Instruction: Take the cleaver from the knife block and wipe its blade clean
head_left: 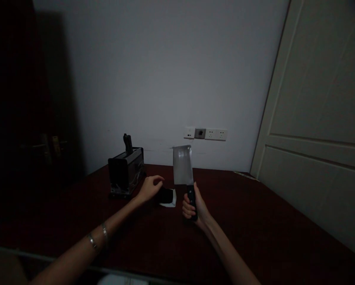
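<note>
My right hand (197,206) is wrapped round the black handle of a cleaver (182,164). Its wide metal blade points up, with a small hole near the top corner. My left hand (150,187) is over the table, thumb and forefinger apart, with nothing seen between them; its other fingers are hidden. Just right of that hand lies a black, cloth-like piece (165,195) on a white sheet (173,204); whether the hand touches it I cannot tell. Beyond my left wrist stands a knife block (126,171) with black handles (127,143) sticking out of its top.
The dark red table (239,213) reaches back to a pale wall (165,79). Sockets (205,133) sit low on that wall. A pale panelled door (316,118) borders the right side. Below the front edge a white object (121,280) shows in part.
</note>
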`<state>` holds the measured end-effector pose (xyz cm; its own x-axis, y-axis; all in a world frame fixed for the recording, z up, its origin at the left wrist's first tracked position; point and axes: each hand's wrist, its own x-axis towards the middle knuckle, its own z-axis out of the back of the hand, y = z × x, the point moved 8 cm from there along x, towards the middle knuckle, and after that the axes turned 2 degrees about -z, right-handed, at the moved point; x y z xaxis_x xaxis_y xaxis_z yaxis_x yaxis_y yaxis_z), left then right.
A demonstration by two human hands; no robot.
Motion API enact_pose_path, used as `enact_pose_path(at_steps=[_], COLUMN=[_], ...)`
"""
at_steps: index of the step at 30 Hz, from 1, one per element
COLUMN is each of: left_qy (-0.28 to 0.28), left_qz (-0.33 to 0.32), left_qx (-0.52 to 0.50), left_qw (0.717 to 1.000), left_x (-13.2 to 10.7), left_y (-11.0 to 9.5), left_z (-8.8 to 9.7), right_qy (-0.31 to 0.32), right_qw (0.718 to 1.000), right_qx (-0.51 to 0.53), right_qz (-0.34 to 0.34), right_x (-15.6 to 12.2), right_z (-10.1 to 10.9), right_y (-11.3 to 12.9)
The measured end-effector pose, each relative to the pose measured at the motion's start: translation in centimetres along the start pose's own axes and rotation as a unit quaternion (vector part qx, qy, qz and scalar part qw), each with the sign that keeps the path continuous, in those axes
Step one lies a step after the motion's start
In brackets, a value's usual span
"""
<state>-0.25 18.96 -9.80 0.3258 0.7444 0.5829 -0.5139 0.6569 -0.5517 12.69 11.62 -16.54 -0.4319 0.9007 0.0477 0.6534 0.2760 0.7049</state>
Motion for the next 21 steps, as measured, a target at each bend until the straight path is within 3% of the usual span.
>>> enact_pose_path(at_steps=[3, 7, 13, 17, 21], left_qy=[-0.027, -0.026, -0.003, 0.015, 0.009], left_qz=[-0.006, -0.02, -0.037, -0.04, -0.001], left_qx=[-0.052, -0.129, -0.186, -0.212, -0.232], left_qw=[0.998, 0.991, 0.982, 0.976, 0.973], left_x=[-1.4, -3.5, -5.6, -6.1, -5.7], left_y=[-2.0, -5.2, -8.7, -9.6, -8.7], left_z=[1.0, 0.7, -1.8, -3.7, -5.0], right_qy=[-0.066, -0.153, -0.231, -0.261, -0.253], right_qw=[0.996, 0.977, 0.941, 0.927, 0.922], right_qx=[-0.053, -0.128, -0.223, -0.235, -0.241], right_qz=[0.036, 0.07, 0.107, 0.135, 0.165], right_x=[0.4, 0.4, -0.1, -0.3, -0.4], right_z=[0.9, 2.1, 3.7, 4.3, 3.7], right_y=[0.7, 1.5, 2.7, 3.4, 3.9])
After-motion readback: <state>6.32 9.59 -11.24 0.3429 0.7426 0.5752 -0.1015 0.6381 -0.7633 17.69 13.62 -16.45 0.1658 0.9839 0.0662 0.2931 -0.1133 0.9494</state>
